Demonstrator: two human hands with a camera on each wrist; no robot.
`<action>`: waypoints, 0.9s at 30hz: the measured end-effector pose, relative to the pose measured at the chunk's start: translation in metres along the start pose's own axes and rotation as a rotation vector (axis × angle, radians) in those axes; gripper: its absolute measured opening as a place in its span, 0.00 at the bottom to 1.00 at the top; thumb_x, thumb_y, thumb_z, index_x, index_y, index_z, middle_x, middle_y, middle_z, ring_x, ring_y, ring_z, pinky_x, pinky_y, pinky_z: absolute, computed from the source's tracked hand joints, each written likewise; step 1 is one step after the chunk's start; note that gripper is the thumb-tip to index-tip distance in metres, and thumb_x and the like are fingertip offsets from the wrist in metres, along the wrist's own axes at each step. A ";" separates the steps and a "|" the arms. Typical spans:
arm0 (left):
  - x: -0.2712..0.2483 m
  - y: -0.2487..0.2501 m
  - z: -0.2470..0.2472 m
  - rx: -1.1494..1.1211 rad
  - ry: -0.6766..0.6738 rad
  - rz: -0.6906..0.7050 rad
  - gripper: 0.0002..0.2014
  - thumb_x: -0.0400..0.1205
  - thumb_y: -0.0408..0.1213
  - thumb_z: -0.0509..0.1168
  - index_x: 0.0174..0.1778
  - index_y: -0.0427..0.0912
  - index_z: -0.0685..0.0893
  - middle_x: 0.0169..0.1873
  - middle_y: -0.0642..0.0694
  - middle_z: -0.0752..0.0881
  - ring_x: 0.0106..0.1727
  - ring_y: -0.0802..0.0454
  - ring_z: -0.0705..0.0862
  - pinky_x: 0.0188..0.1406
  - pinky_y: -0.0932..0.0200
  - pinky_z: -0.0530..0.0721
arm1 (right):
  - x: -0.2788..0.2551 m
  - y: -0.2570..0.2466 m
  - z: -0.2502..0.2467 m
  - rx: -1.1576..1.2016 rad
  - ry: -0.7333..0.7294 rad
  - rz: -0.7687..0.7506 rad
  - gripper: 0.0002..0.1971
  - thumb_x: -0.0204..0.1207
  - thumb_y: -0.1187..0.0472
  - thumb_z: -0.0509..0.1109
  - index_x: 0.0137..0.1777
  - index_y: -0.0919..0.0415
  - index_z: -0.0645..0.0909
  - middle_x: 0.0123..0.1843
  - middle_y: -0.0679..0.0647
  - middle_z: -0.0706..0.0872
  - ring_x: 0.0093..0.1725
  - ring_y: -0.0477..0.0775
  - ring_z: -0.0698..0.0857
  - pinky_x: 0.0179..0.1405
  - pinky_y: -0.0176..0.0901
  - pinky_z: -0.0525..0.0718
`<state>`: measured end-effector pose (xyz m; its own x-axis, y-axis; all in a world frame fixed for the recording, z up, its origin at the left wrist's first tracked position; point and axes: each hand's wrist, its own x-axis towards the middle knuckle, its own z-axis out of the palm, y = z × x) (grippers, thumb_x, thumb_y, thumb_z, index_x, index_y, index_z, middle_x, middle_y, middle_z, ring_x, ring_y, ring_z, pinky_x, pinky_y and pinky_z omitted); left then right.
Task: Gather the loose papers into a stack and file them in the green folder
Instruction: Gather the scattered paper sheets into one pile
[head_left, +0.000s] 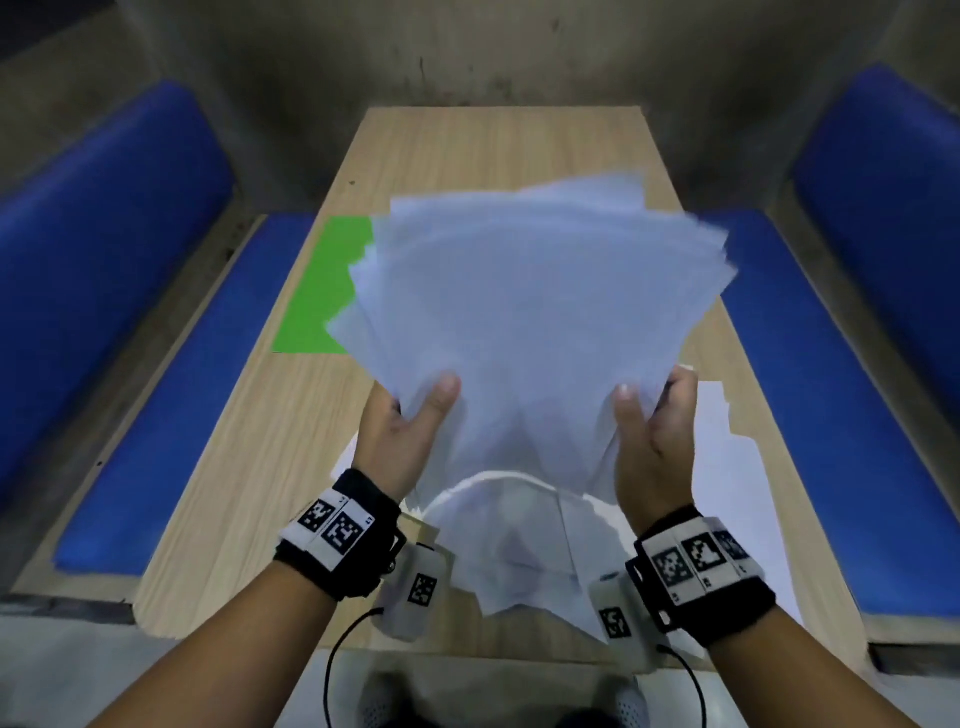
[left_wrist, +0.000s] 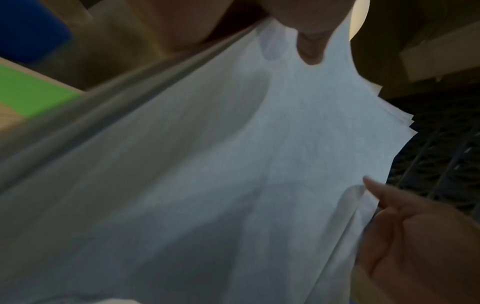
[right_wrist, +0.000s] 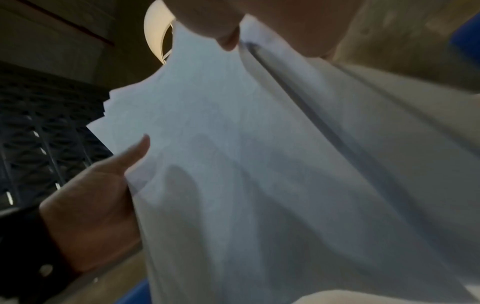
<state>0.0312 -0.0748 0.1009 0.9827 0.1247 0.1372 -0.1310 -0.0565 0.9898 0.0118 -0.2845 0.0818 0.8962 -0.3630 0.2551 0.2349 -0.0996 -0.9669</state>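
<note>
A fanned bundle of white papers is raised above the wooden table, its sheets uneven and blurred at the far edge. My left hand grips its left side, thumb on top and fingers underneath. My right hand grips the right side the same way. The green folder lies flat on the table at the left, partly hidden behind the papers. In the left wrist view the papers fill the frame, with the folder at the left edge. The right wrist view shows the papers from below.
More loose white sheets lie on the table under my wrists, and others spread toward the right edge. Blue padded benches run along both sides of the table. A bare wall stands beyond the far end.
</note>
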 end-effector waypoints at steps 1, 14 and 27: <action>-0.003 -0.005 -0.001 -0.022 -0.024 -0.027 0.13 0.74 0.41 0.71 0.55 0.47 0.84 0.49 0.57 0.91 0.56 0.61 0.87 0.54 0.66 0.83 | -0.005 0.005 0.000 0.005 -0.037 0.029 0.14 0.77 0.56 0.64 0.60 0.46 0.69 0.55 0.38 0.81 0.55 0.34 0.82 0.55 0.33 0.80; 0.004 -0.044 -0.003 0.177 -0.008 -0.195 0.06 0.78 0.37 0.69 0.34 0.49 0.85 0.24 0.62 0.88 0.27 0.71 0.82 0.30 0.73 0.79 | -0.018 0.041 -0.001 -0.071 -0.163 0.138 0.25 0.74 0.60 0.72 0.67 0.57 0.65 0.59 0.37 0.77 0.55 0.22 0.79 0.52 0.20 0.77; -0.026 -0.094 -0.089 0.434 0.242 -0.609 0.17 0.81 0.32 0.65 0.64 0.27 0.78 0.49 0.34 0.82 0.48 0.39 0.79 0.48 0.49 0.73 | -0.006 0.092 -0.096 -1.243 -0.285 0.790 0.51 0.58 0.34 0.76 0.76 0.58 0.59 0.75 0.60 0.65 0.76 0.65 0.64 0.66 0.65 0.68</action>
<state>0.0065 0.0151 0.0082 0.8024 0.4675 -0.3709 0.5337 -0.2842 0.7965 -0.0080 -0.3809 -0.0086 0.7114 -0.5244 -0.4678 -0.6613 -0.7248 -0.1933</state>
